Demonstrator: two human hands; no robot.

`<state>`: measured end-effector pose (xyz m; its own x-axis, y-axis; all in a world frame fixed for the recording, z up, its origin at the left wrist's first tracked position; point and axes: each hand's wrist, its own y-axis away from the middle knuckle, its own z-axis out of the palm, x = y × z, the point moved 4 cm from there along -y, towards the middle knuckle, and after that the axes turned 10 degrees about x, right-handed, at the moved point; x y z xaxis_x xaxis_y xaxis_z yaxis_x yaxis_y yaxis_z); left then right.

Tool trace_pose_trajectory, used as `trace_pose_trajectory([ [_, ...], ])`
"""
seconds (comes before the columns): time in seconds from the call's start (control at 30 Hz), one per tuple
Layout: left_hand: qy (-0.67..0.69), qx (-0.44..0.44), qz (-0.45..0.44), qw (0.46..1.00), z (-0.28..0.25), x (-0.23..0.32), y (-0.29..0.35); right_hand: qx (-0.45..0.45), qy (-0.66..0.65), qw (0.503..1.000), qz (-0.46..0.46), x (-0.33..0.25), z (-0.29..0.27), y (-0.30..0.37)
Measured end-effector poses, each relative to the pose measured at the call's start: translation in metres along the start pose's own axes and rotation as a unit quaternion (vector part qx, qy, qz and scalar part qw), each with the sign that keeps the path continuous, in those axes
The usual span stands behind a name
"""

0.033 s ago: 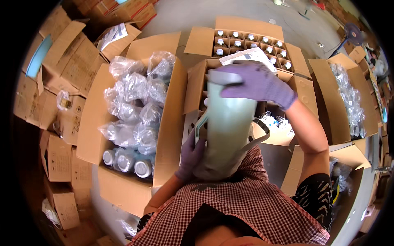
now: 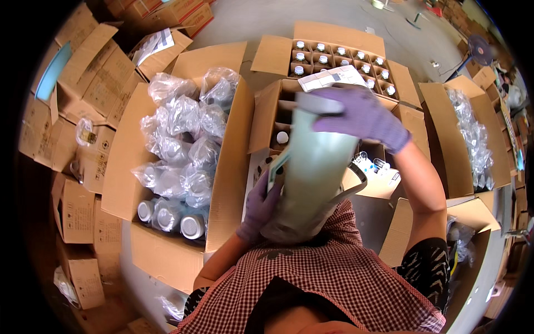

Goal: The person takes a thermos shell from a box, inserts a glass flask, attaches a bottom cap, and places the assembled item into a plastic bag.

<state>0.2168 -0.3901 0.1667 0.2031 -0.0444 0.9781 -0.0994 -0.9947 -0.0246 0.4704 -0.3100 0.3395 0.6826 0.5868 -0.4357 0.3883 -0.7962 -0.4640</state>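
A large pale green bottle (image 2: 320,161) stands close in front of my apron, its top leaning to the right. My right hand (image 2: 361,117), in a purple glove, is closed over its blurred greyish top. Lower down on the left side, my left hand (image 2: 261,209), also gloved in purple, grips the body near a light green loop (image 2: 278,167). A dark-edged strap (image 2: 356,186) curves out from the bottle's right side. The bottle hides part of the fingers of my left hand. Behind it is an open divided carton (image 2: 266,119) with a white-capped bottle (image 2: 282,137) inside.
To the left, an open carton (image 2: 231,167) holds several plastic-wrapped bottles (image 2: 178,150). A divided carton (image 2: 409,83) of capped bottles stands at the back, with a printed sheet (image 2: 331,78) near it. More cartons (image 2: 484,117) line the right; stacked boxes (image 2: 78,209) fill the far left.
The bottle's top and my right hand have shifted to the right, so the bottle leans more. My left hand keeps its place low on the bottle.
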Motion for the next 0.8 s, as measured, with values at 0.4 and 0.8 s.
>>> trace_pose_trajectory([
  [0.4, -0.172, -0.070, 0.226, 0.956, -0.039, 0.095, -0.021, 0.310, -0.284, 0.757, 0.499, 0.148, 0.073, 0.313],
  [0.8, -0.380, -0.274, 0.156, 0.870, -0.105, -0.056, 0.123, 0.272, -0.405, 0.653, 0.579, 0.172, 0.094, 0.335],
])
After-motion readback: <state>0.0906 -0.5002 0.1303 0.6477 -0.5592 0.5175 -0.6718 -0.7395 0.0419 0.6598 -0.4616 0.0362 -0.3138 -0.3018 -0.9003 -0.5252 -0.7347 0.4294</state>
